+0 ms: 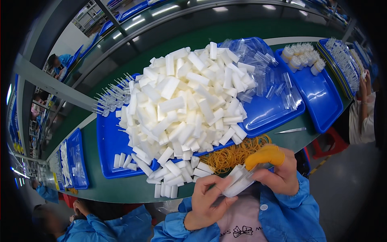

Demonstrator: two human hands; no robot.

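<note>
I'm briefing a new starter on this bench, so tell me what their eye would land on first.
Probably the big heap of white blocks in the middle of the green bench, spilling over a blue tray. Next, the orange-yellow finger cover on the right hand, which holds clear-and-white pieces with the left hand.

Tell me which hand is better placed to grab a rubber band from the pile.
The right hand, I'd judge: its orange-covered finger is nearer the rubber bands, while the left hand holds the white-and-clear bundle. The right also seems to pinch the bundle, so it would have to release first.
</note>
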